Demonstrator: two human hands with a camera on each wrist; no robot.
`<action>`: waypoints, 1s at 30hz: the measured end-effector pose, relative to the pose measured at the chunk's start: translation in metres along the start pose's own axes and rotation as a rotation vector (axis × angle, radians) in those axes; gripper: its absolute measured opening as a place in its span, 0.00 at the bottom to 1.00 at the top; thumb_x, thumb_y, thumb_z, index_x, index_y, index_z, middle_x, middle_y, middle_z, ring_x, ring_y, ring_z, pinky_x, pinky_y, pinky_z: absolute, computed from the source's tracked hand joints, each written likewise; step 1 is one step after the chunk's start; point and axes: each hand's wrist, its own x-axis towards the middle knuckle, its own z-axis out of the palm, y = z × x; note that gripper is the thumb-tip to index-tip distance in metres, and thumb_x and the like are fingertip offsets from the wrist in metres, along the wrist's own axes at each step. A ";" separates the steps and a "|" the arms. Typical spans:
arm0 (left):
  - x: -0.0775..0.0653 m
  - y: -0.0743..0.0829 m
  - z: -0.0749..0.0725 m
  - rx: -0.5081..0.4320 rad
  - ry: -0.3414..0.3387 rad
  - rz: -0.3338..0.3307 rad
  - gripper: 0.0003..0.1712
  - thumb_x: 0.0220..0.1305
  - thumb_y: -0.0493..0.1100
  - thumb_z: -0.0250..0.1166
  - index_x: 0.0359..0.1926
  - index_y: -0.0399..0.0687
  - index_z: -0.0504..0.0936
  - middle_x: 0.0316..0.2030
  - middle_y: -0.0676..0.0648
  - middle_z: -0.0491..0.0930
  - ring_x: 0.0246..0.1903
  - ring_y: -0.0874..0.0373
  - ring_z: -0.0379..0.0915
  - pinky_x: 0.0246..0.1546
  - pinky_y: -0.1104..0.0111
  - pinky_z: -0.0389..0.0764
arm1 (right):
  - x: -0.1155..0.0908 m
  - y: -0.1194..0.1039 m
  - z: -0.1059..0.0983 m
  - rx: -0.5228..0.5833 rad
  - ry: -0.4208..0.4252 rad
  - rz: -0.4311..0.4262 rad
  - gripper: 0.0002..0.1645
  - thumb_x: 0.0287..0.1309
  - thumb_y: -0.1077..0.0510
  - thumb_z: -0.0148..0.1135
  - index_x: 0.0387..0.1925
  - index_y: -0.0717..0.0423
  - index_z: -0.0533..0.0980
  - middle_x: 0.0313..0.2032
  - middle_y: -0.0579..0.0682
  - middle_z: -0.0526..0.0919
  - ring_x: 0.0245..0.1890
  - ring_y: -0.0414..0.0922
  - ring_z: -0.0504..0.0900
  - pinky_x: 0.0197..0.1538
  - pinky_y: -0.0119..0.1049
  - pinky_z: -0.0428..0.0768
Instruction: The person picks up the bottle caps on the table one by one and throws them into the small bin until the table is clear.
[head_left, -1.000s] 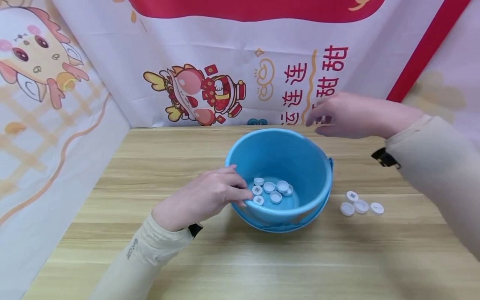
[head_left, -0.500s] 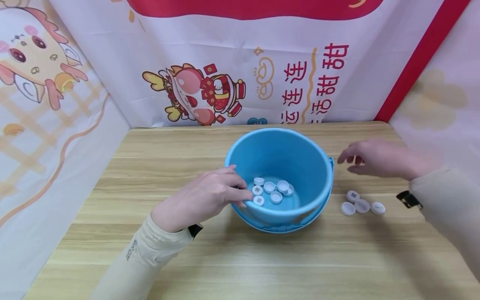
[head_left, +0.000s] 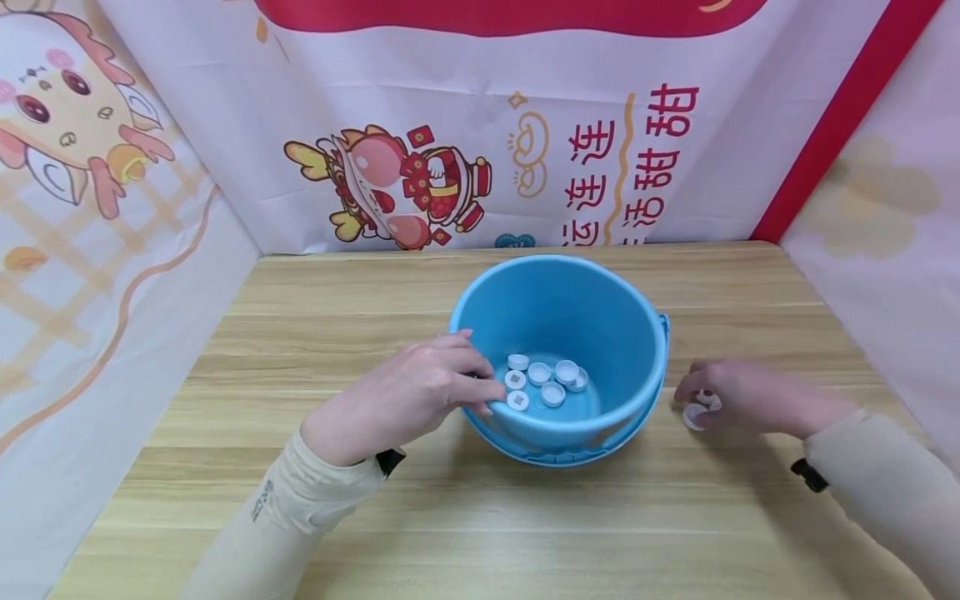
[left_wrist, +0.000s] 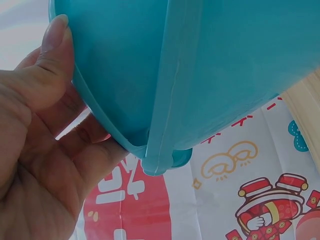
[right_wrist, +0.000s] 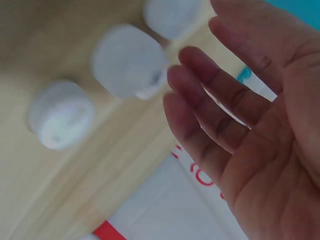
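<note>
My left hand (head_left: 408, 396) grips the near-left rim of a light blue plastic bucket (head_left: 555, 304). In the left wrist view, its thumb (left_wrist: 56, 37) lies along one side of the bucket rim, the fingers on the other. Several small round white caps (head_left: 552, 394) lie on the bucket's bottom, some hollow side up, some showing a dark square mark. To the right of the bucket, my right hand (head_left: 742, 396) hovers low over a small group of white caps, partly covering them. The right wrist view shows its fingers loosely bent with nothing between them, close to the white caps (right_wrist: 129, 60).
The bucket's handle (head_left: 566, 457) hangs down at its near side, hinged at the right rim. The bucket stands on a wood-grain table (head_left: 360, 292). Printed cloth (head_left: 420, 75) with cartoon figures and red lettering hangs behind and at both sides.
My right hand has come from behind the bucket's right rim, moving right and down to the caps on the table. The left hand and the bucket have stayed put.
</note>
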 end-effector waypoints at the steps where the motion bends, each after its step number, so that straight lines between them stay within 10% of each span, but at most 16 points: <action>1: 0.000 0.000 0.000 0.001 0.001 -0.001 0.19 0.53 0.34 0.75 0.48 0.49 0.88 0.41 0.48 0.85 0.47 0.55 0.80 0.62 0.54 0.68 | -0.001 0.000 0.003 -0.002 0.000 0.001 0.16 0.48 0.61 0.78 0.40 0.44 0.85 0.38 0.41 0.81 0.37 0.42 0.79 0.42 0.44 0.83; 30: -0.004 0.003 0.002 0.004 0.027 -0.015 0.19 0.53 0.33 0.75 0.48 0.48 0.88 0.41 0.49 0.85 0.47 0.55 0.80 0.62 0.55 0.68 | -0.006 -0.003 0.027 0.004 0.174 0.014 0.17 0.42 0.69 0.79 0.36 0.51 0.87 0.31 0.41 0.78 0.30 0.40 0.76 0.35 0.36 0.82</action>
